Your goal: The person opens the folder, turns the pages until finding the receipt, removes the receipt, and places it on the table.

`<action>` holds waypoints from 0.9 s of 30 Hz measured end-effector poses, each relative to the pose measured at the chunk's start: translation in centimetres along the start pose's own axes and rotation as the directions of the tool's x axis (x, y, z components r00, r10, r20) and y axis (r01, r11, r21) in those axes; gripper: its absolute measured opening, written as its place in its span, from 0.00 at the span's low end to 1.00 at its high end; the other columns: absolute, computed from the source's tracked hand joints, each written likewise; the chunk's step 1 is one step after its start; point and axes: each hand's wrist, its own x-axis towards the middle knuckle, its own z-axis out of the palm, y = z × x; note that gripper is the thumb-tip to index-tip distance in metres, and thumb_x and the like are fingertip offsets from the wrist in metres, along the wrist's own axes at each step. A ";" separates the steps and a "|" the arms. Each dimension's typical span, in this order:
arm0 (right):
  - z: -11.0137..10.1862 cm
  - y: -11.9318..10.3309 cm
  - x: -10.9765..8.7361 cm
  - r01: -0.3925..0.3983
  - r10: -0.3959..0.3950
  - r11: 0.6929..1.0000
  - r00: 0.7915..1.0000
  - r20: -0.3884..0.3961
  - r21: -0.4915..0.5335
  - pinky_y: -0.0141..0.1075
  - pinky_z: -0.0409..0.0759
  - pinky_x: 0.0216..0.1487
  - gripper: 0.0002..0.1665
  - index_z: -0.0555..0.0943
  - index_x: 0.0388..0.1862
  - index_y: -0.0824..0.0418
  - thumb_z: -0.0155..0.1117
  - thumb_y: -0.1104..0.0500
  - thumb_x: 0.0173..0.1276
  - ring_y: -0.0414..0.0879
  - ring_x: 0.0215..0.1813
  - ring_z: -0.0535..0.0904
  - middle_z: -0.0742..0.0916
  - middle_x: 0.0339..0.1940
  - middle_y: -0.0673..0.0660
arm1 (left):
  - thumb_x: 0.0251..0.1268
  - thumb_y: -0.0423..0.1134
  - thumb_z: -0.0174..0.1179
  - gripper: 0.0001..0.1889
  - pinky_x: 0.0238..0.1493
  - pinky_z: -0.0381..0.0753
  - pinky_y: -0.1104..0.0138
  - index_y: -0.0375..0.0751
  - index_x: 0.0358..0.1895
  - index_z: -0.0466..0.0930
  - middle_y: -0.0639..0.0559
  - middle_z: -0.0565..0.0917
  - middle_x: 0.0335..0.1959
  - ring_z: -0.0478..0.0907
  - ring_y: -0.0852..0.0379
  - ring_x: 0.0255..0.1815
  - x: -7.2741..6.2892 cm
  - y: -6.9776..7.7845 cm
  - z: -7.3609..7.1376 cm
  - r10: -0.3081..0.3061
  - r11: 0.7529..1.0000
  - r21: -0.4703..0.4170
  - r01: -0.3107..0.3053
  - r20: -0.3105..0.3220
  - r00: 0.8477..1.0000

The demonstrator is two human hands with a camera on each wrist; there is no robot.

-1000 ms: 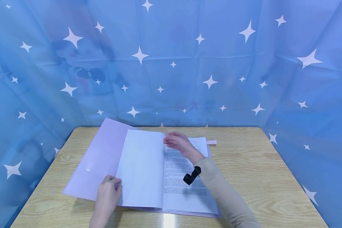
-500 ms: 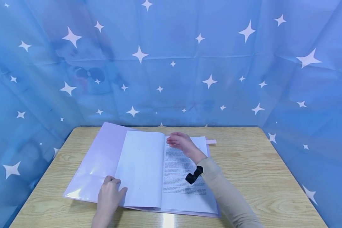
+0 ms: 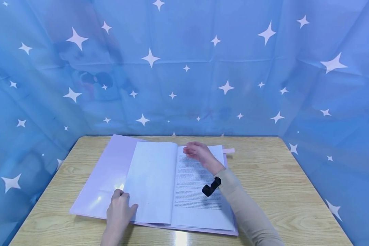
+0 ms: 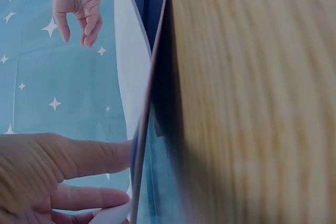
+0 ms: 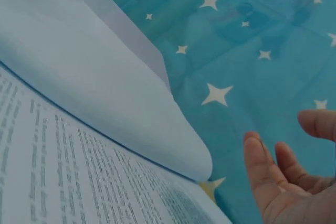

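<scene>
An open lilac folder (image 3: 107, 171) lies on the table with a stack of paper in it. A blank white page (image 3: 150, 181) is turned to the left over the cover, and a printed page (image 3: 192, 191) faces up on the right. My left hand (image 3: 118, 212) rests at the lower left of the blank page, thumb spread from the fingers. In the left wrist view its thumb (image 4: 100, 156) and fingertips touch the sheet. Above the upper part of the printed page hovers my right hand (image 3: 200, 155), holding nothing; the right wrist view shows its fingers (image 5: 260, 163) apart from the paper.
A pale pink strip (image 3: 229, 150) sticks out past the folder's right edge. The wooden table (image 3: 273, 184) extends to both sides. A blue curtain (image 3: 184, 102) with white stars stands behind and beside it. A black strap (image 3: 210, 188) hangs at the right wrist.
The folder's left cover has sunk lower toward the table. My left thumb has spread away from its fingers. My right hand has drifted slightly right, away from the middle fold.
</scene>
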 end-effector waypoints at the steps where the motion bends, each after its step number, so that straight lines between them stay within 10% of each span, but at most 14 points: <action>1: -0.1 0.0 0.0 -0.003 0.003 1.000 1.000 -0.005 -0.003 0.34 0.81 0.47 0.16 0.70 0.52 0.70 0.56 0.62 0.69 0.45 0.41 0.82 0.83 0.42 0.60 | 0.37 0.31 0.73 0.22 0.24 0.82 0.55 0.18 0.37 0.79 0.31 0.74 0.38 0.77 0.41 0.32 0.0 0.0 0.0 -0.007 1.000 0.007 0.006 0.007 1.000; 18: -1.3 -1.4 0.0 0.029 -0.030 0.999 0.999 -0.021 -0.037 0.35 0.80 0.50 0.17 0.70 0.52 0.72 0.56 0.63 0.68 0.44 0.42 0.81 0.83 0.40 0.57 | 0.29 0.37 0.78 0.21 0.24 0.80 0.58 0.23 0.26 0.80 0.29 0.75 0.39 0.75 0.38 0.35 0.4 -0.9 0.4 0.096 0.986 0.134 -0.098 0.019 0.995; 27: -2.8 -2.5 -0.3 0.043 -0.051 0.991 0.997 -0.061 -0.126 0.35 0.79 0.53 0.20 0.68 0.55 0.72 0.55 0.62 0.68 0.46 0.47 0.81 0.78 0.54 0.69 | 0.34 0.33 0.75 0.25 0.34 0.83 0.51 0.20 0.38 0.79 0.30 0.76 0.38 0.76 0.34 0.39 0.5 -1.0 0.7 0.071 0.997 0.020 -0.073 0.116 0.991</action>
